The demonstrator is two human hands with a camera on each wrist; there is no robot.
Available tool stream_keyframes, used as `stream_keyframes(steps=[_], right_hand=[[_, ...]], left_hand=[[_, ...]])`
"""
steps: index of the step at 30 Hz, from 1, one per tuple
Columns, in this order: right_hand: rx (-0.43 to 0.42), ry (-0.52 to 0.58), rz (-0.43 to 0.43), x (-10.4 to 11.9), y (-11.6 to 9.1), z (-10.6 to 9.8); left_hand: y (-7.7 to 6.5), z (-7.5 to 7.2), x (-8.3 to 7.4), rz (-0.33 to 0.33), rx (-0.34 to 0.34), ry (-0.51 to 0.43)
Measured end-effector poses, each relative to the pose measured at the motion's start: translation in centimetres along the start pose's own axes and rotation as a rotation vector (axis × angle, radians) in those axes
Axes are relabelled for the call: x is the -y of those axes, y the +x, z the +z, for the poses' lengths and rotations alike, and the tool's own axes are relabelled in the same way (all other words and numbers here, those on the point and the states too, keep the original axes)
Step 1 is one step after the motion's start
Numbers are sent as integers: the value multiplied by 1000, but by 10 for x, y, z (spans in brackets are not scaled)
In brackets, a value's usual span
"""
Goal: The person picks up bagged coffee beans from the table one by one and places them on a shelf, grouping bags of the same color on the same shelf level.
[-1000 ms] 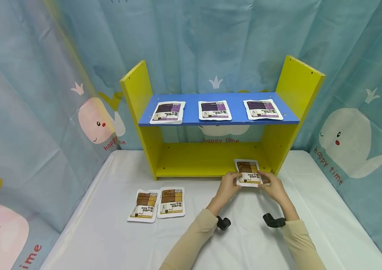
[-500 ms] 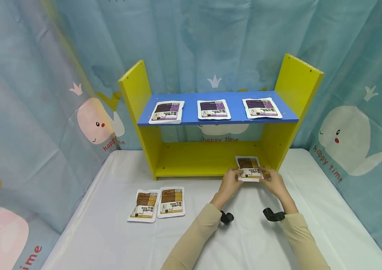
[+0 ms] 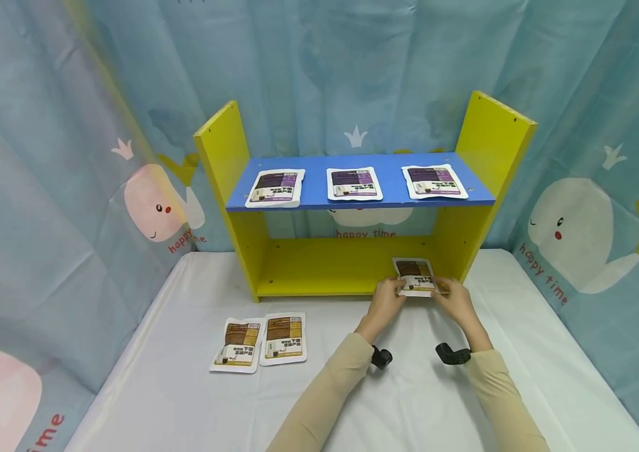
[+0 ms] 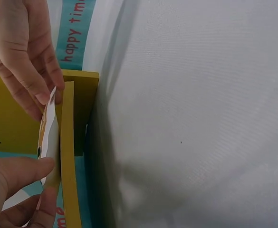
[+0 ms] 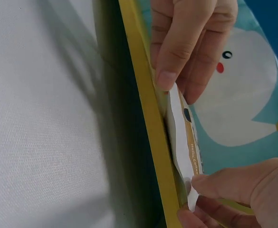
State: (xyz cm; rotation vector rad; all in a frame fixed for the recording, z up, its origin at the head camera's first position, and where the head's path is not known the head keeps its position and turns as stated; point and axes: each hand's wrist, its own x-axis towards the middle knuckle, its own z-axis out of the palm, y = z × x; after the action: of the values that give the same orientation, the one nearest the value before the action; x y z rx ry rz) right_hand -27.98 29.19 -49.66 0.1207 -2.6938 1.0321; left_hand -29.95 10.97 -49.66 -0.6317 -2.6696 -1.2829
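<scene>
A white pouch with a brown and gold label (image 3: 417,276) lies at the right end of the yellow lower shelf (image 3: 331,267), close to its front edge. My left hand (image 3: 385,302) pinches the pouch's left side, thumb on top and fingers below, as the left wrist view shows with the pouch edge (image 4: 52,137). At the opposite side, my right hand (image 3: 457,304) pinches the right edge between thumb and fingers. In the right wrist view the pouch (image 5: 179,137) sits just behind the shelf's front edge (image 5: 150,114).
On the blue upper shelf (image 3: 311,188) lie three purple-labelled pouches, one of them in the middle (image 3: 354,184). Two brown-labelled pouches, a left one (image 3: 237,345) and a right one (image 3: 284,339), lie on the white cloth. Yellow side panels (image 3: 497,147) bound the shelf.
Both hands have moved forward with the brown-labelled pouch, from the shelf's front edge further onto the lower shelf. The pouch now lies flatter. The other pouches stay in place.
</scene>
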Motion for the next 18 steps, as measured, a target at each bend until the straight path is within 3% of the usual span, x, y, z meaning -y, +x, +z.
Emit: stream_keyframes(steps=[14,18], right_hand=[[-41,-13,-32,2,4,3],[-56,-16,-43,5,2,4]], left_hand=[[10,-1,1,28,-5,74],[8,-3,1,25,-2,48]])
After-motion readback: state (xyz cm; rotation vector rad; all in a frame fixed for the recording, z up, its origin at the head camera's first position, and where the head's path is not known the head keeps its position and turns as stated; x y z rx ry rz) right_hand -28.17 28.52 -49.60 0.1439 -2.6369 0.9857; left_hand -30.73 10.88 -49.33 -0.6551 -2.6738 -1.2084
